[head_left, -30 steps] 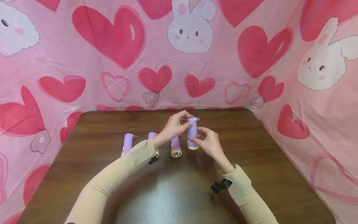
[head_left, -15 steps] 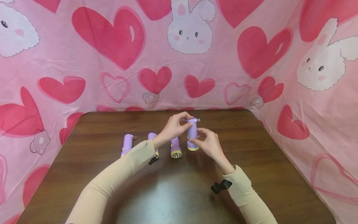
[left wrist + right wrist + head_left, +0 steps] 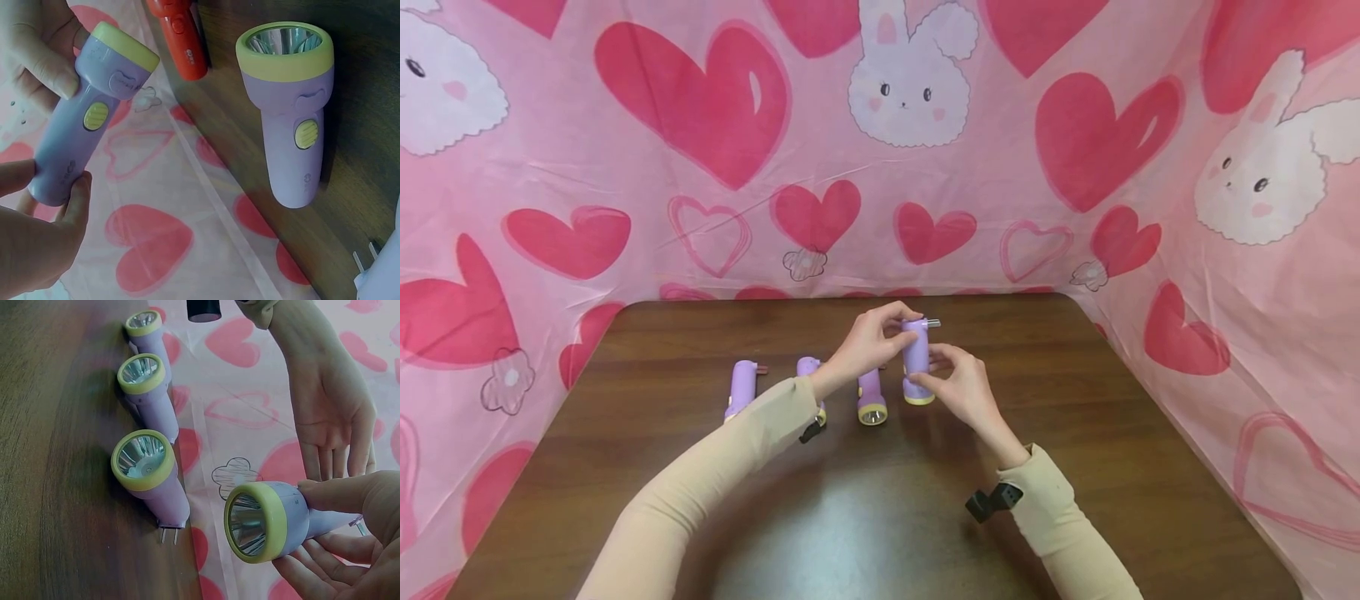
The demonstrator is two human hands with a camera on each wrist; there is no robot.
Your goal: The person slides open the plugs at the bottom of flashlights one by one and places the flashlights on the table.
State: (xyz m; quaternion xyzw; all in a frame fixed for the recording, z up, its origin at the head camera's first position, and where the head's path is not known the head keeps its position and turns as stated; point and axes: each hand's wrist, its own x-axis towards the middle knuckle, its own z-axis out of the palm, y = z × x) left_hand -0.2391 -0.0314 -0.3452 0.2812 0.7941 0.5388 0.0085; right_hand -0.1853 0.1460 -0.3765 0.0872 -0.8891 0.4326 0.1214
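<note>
A purple flashlight point(image 3: 916, 358) with a yellow rim is held above the table between both hands, lens end down, its plug prongs sticking out to the right at the tail. My left hand point(image 3: 872, 337) pinches the tail end between thumb and fingers. Lower down, my right hand point(image 3: 961, 382) grips it near the lens end, thumb in front and fingers behind. The yellow switch point(image 3: 96, 116) on its body shows in the left wrist view. In the right wrist view its reflector point(image 3: 247, 524) faces the camera.
On the brown table point(image 3: 850, 517) lie three more purple flashlights, at right point(image 3: 870, 392), middle point(image 3: 808, 364) and left point(image 3: 742, 385); the left sleeve partly covers two. A red flashlight point(image 3: 184, 47) appears in the left wrist view. Pink heart-print cloth point(image 3: 820, 150) surrounds the table.
</note>
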